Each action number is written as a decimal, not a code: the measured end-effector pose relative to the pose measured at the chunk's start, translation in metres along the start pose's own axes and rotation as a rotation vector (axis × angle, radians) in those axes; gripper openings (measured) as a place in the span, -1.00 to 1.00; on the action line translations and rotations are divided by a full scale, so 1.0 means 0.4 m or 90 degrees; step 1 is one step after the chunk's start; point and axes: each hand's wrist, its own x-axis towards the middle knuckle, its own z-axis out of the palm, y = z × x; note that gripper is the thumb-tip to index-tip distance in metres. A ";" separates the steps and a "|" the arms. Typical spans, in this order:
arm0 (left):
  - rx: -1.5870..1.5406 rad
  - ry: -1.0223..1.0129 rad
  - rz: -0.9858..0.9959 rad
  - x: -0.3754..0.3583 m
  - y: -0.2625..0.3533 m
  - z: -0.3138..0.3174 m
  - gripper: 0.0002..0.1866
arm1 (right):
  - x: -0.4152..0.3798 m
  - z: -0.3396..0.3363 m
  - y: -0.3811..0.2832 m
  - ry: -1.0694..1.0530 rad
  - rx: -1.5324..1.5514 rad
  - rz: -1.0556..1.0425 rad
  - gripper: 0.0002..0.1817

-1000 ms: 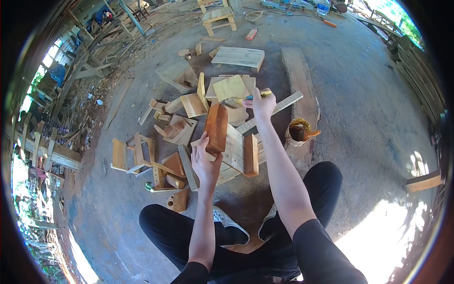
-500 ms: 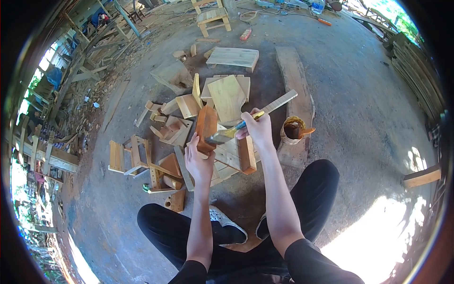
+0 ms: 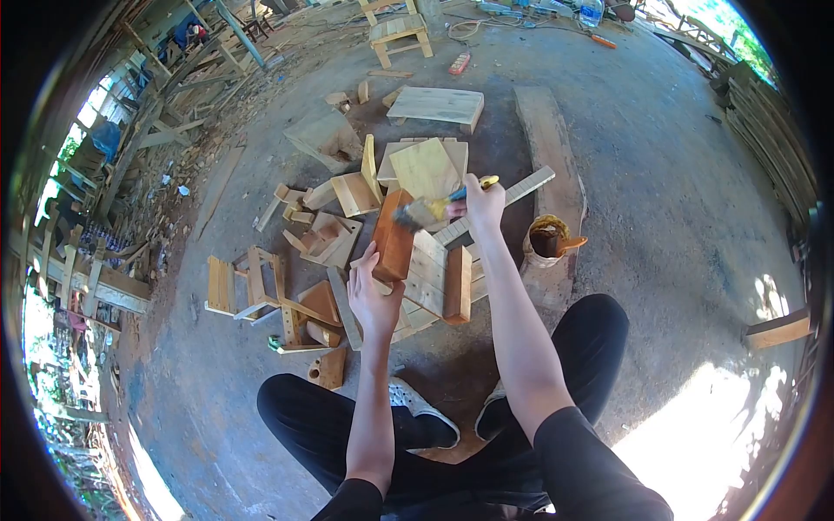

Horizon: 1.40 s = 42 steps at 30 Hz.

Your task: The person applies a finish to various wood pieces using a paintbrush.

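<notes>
My left hand (image 3: 373,300) grips the lower end of a reddish-brown wooden block (image 3: 393,239), which is tilted upward. In my right hand (image 3: 484,207) is a paintbrush (image 3: 434,209), its bristles at the block's upper right side; whether they touch cannot be made out. Below the brush lie a pale slatted wooden piece (image 3: 426,271) and a second brown block (image 3: 458,286). A pale wooden strip (image 3: 526,184) passes behind my right hand. To the right stands a stained pot (image 3: 543,239) of dark liquid with an orange-brown handle (image 3: 572,245) sticking out.
Several small wooden pieces (image 3: 330,239) and a little wooden chair-like frame (image 3: 248,282) lie to the left. A long plank (image 3: 545,130) runs under the pot. Farther off are a pale board (image 3: 436,106) and a wooden chair (image 3: 400,35). Stacked boards (image 3: 764,148) line the right.
The paintbrush has moved up along the block and turned, with my right hand shifting up and slightly right. My left hand and the block have moved slightly right in view.
</notes>
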 end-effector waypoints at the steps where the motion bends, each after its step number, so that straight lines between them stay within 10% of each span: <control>1: 0.002 -0.001 0.000 0.000 0.001 0.000 -0.24 | 0.011 0.007 0.000 0.062 0.008 -0.014 -0.69; 19: 0.071 0.042 -0.061 -0.020 -0.002 0.005 -0.20 | -0.115 -0.058 -0.058 -0.134 -0.144 0.048 -0.77; 42: 0.127 -0.031 -0.469 -0.173 -0.288 0.022 -0.24 | -0.087 -0.179 -0.028 0.213 -0.211 -0.113 -0.74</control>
